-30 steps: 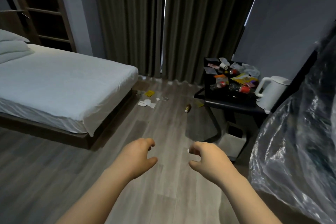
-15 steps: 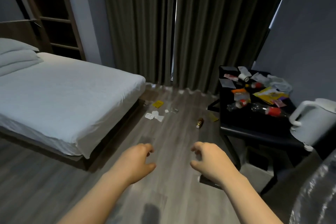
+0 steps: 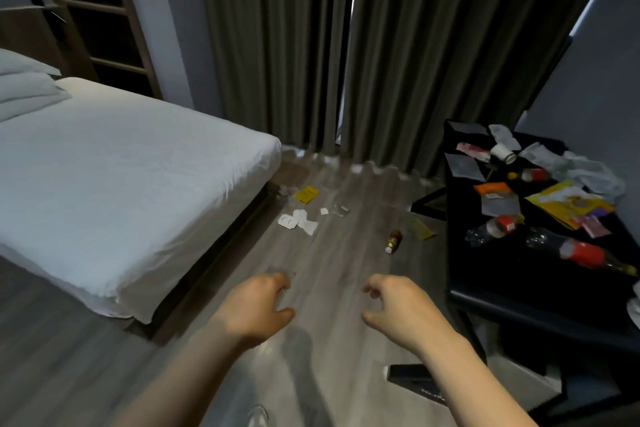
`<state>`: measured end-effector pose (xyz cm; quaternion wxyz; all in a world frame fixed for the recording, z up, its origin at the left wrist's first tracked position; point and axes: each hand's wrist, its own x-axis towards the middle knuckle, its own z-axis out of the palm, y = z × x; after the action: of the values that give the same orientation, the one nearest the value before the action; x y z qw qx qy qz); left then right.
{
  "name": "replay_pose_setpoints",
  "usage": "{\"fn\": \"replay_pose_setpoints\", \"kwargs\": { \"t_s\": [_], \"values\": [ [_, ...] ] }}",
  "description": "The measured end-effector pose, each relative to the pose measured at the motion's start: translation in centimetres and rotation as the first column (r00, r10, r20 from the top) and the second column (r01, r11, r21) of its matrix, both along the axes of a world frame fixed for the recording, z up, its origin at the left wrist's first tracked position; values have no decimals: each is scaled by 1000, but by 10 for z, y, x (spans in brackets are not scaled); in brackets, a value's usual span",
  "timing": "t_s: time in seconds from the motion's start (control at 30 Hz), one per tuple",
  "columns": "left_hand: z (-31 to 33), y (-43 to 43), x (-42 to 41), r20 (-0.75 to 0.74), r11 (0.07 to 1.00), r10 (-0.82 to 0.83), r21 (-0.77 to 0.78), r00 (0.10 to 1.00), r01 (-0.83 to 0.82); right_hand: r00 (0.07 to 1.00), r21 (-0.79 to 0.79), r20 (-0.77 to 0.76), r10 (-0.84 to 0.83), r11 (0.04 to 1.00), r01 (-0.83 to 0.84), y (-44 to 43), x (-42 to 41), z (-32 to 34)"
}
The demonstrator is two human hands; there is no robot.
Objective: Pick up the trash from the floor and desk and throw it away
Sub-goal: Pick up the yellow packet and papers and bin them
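Trash lies on the wood floor ahead: white paper scraps (image 3: 298, 222), a yellow packet (image 3: 306, 194), a small brown bottle (image 3: 393, 241) and a yellow wrapper (image 3: 422, 229). The black desk (image 3: 485, 274) at right carries several pieces of trash: a paper cup (image 3: 502, 152), plastic bottles (image 3: 575, 251), yellow wrappers (image 3: 571, 206) and crumpled plastic (image 3: 585, 170). My left hand (image 3: 254, 310) and my right hand (image 3: 400, 310) hover low in front of me, fingers loosely curled and apart, holding nothing.
A white bed (image 3: 114, 184) with pillows (image 3: 24, 87) fills the left. Dark curtains (image 3: 311, 45) hang across the far wall. A white bin (image 3: 523, 378) stands under the desk at lower right. Wooden shelving (image 3: 100, 17) rises behind the bed.
The view has moved forward and turned right; the desk and floor trash are closer, and the clear plastic bag and kettle have left the frame. Both hands stay empty in front.
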<state>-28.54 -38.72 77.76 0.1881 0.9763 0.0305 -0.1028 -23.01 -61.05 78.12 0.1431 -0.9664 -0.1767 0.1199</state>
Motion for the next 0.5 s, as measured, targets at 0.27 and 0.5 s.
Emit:
{"fn": "replay_pose_setpoints", "kwargs": {
  "t_s": [0.27,0.5],
  "values": [
    [-10,81,131,-16,998,13,-60,1000,-14,997,0,-61,-56,998,56,76,123,-7],
    [-13,131,228,-25,998,-44,-34,999,43,992,-65,-96,-79,995,73,126,214,-12]
  ]
}}
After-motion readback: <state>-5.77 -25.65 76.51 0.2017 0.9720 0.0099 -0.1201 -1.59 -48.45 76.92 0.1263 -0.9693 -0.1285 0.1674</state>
